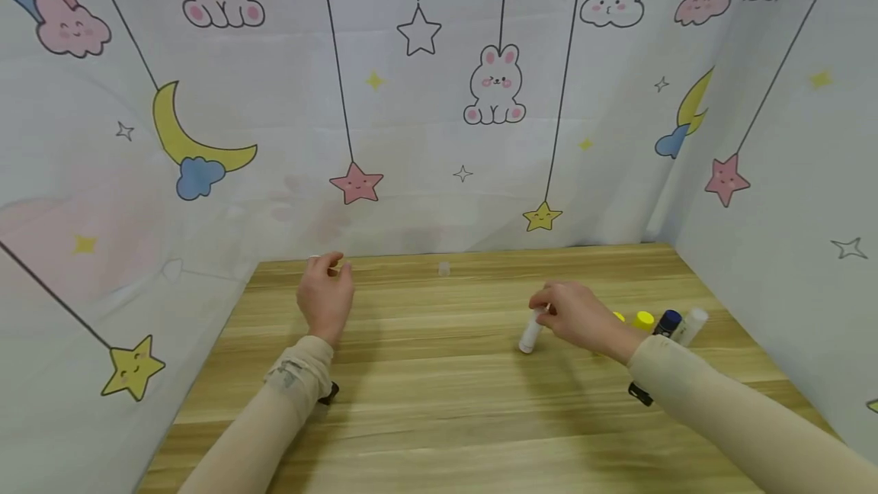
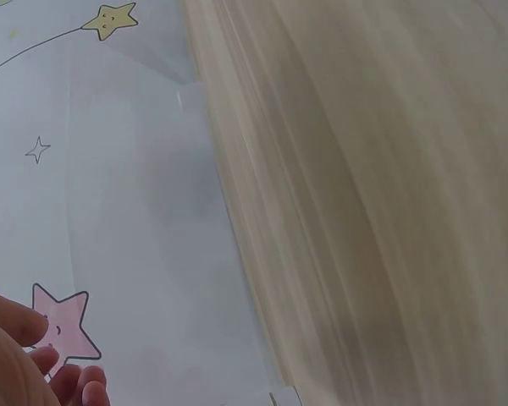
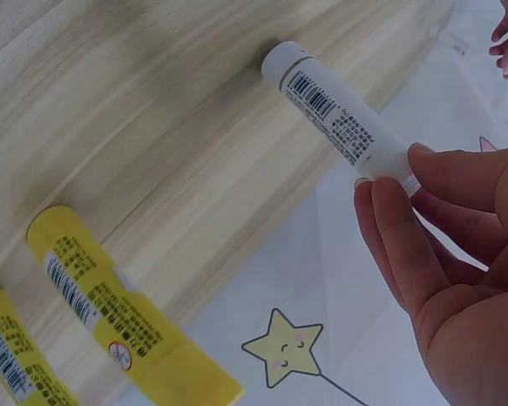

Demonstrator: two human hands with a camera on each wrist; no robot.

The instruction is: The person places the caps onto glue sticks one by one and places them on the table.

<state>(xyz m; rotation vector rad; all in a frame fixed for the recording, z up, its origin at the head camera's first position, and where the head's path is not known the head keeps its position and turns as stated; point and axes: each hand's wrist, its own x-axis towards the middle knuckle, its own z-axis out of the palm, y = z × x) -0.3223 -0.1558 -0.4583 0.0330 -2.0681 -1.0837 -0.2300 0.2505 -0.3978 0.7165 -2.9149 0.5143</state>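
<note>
My right hand (image 1: 576, 316) pinches the upper end of a white glue stick (image 1: 530, 334) between thumb and fingertips. The stick leans slightly, its lower end at the wooden table. A printed barcode label shows along the white glue stick (image 3: 334, 110) in the right wrist view, with its wide white end away from the fingers. Over the table's back left, my left hand (image 1: 326, 297) hangs with loosely curled fingers and nothing visible in them. In the left wrist view, part of the left hand (image 2: 25, 355) shows at the lower left corner.
Behind my right forearm stand yellow glue sticks (image 1: 643, 320), a dark-blue-capped tube (image 1: 668, 321) and a whitish tube (image 1: 693, 325). A small clear piece (image 1: 444, 269) lies near the table's back edge. Printed white cloth (image 1: 425, 128) hangs behind and beside the wooden table (image 1: 425, 387).
</note>
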